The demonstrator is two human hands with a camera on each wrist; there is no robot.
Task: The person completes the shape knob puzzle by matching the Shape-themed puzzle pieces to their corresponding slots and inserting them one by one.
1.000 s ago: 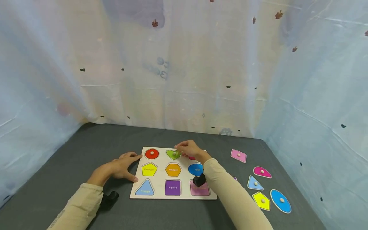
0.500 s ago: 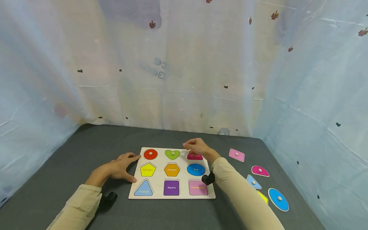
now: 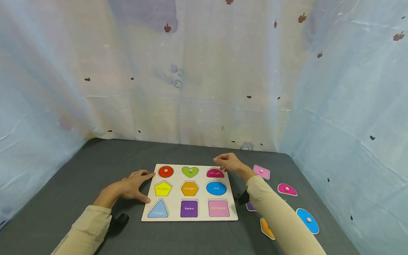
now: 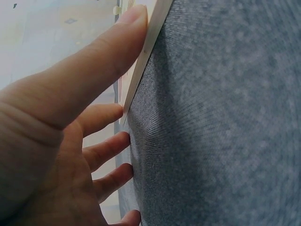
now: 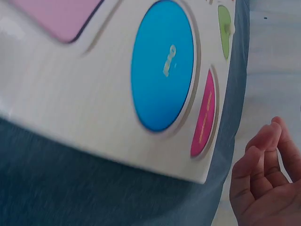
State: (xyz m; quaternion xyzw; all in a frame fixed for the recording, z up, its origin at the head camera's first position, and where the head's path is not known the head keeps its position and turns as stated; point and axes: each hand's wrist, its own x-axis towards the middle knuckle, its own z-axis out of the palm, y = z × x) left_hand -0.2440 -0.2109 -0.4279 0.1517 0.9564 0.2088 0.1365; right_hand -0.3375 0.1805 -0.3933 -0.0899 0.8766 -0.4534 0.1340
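A white shape-puzzle board (image 3: 202, 182) lies on the dark table, its red circle piece (image 3: 166, 171) and green heart piece (image 3: 190, 171) seated in the top row. Other recesses show only printed shapes, such as the blue oval (image 5: 162, 66). My left hand (image 3: 132, 185) is at the board's left edge with fingers spread; in the left wrist view its thumb (image 4: 103, 61) rests on the rim and the index fingertip meets the side. My right hand (image 3: 232, 164) hovers over the board's top right corner, near the half-round recess (image 3: 215, 173). Its fingers are loosely bent and hold nothing.
Right of the board lie loose knobbed pieces: a pink rectangle (image 3: 261, 172), a magenta half circle (image 3: 287, 190), a blue oval piece (image 3: 307, 221), and a partly hidden orange piece (image 3: 267, 228) and purple piece (image 3: 251, 207). A pale curtain (image 3: 204, 71) surrounds the table's far sides.
My right hand has moved rightward from the heart piece to the board's top right corner, uncovering the half-round recess. The left hand stays at the board's left edge.
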